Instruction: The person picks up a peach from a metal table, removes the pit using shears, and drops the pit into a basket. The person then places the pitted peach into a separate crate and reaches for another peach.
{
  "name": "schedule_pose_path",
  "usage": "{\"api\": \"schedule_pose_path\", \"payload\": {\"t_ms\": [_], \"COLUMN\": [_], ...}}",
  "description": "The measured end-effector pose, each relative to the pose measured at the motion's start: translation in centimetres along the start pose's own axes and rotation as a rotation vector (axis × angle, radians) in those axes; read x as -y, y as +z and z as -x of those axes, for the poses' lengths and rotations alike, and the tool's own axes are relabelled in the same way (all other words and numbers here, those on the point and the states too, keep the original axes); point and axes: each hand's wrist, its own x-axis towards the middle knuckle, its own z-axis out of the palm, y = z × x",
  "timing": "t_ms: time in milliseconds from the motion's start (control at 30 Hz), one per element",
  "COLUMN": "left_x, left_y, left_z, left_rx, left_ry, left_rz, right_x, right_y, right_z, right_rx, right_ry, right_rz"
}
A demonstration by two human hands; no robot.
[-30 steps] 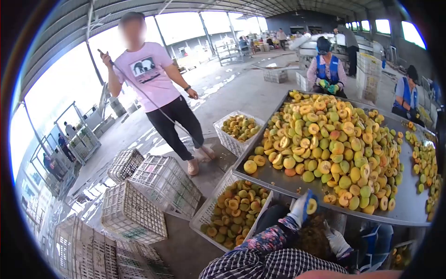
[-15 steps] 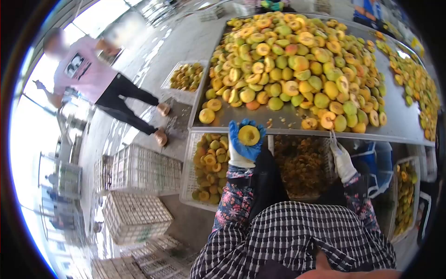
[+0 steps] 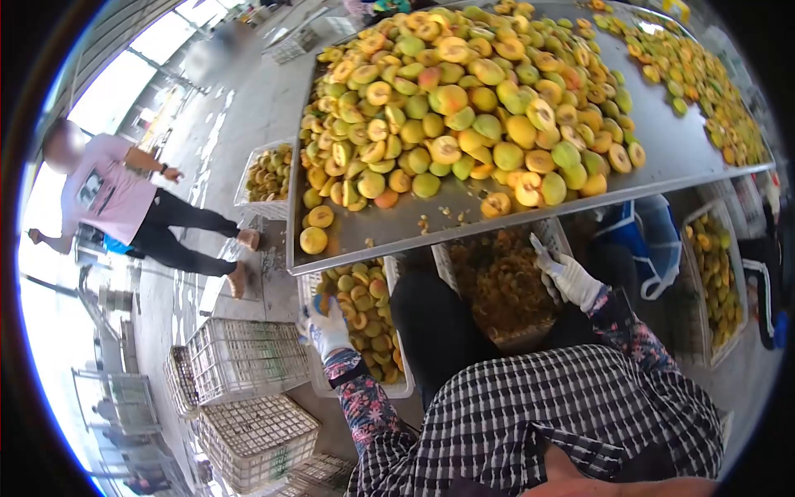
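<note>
My left hand (image 3: 327, 325), in a white glove with a blue palm, is over the left rim of a white crate (image 3: 407, 383) full of halved apricots. An orange bit of an apricot half (image 3: 321, 304) shows between its curled fingers; most of it is hidden. My right hand (image 3: 568, 279), white-gloved, grips a slim metal tool (image 3: 535, 243) whose kind I cannot make out. It is above the right side of a second crate (image 3: 445, 267) holding brownish scraps. Ahead, a large heap of apricots (image 3: 447, 108), many halved, lies on a metal table (image 3: 377, 244).
More apricots (image 3: 704, 91) line the table's far right. Another filled crate (image 3: 714, 290) stands at right beside a blue-and-white bag (image 3: 654, 240). Stacked crates (image 3: 248, 360) stand on the left floor. A person in a pink shirt (image 3: 112, 178) stands beyond, near a crate of apricots (image 3: 269, 174).
My left hand has moved from the table edge, left and down to the crate with its apricot half. My right hand has shifted slightly left in view. The view has turned.
</note>
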Motion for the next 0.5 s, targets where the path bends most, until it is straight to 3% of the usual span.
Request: {"api": "schedule_pose_path", "payload": {"t_ms": [100, 133, 167, 200, 233, 267, 300, 333, 367, 400, 467, 500], "left_x": [-5.8, -6.9, -4.8, -8.7, -9.7, -14.4, -17.1, -18.4, -18.6, -18.4, -18.2, -17.7], "left_y": [1.9, 4.0, 6.9, 8.7, 11.3, 12.6, 13.9, 15.9, 18.1, 21.0, 24.4, 25.3], "left_z": [0.2, -0.1, -1.8, -0.3, -0.3, 1.0, 1.8, 1.9, 2.3, 1.9, 2.4, 2.9], "left_rx": [-0.089, -0.021, 0.043, 0.056, 0.205, 0.3, 0.461, 0.587, 0.551, 0.641, 0.694, 0.675], "left_ry": [0.173, 0.081, 0.117, 0.345, 0.486, 0.514, 0.5, 0.49, 0.544, 0.498, 0.455, 0.432], "left_rz": [-0.162, -0.003, 0.093, -0.142, -0.122, -0.31, -0.266, -0.322, -0.368, -0.495, -0.689, -0.637], "right_x": [-0.7, -1.2, -1.7, -3.6, -3.9, -5.7, -7.6, -6.7, -7.2, -6.0, -5.7, -6.5], "right_y": [-0.5, -0.8, -1.0, -1.5, -1.3, -2.0, -2.8, -2.7, -3.2, -2.0, -1.8, -2.5], "right_z": [0.1, 0.1, -0.4, -1.9, -2.1, -3.8, -5.6, -4.7, -5.1, -4.1, -3.9, -4.9], "right_rx": [-0.013, -0.008, 0.006, 0.003, 0.044, 0.029, 0.008, -0.001, 0.062, 0.061, 0.019, 0.032], "right_ry": [-0.01, -0.027, -0.052, -0.143, -0.268, -0.384, -0.499, -0.421, -0.24, -0.137, -0.16, -0.15], "right_rz": [0.003, 0.034, 0.071, 0.053, 0.044, 0.094, 0.144, 0.203, 0.044, -0.151, -0.026, -0.022]}}
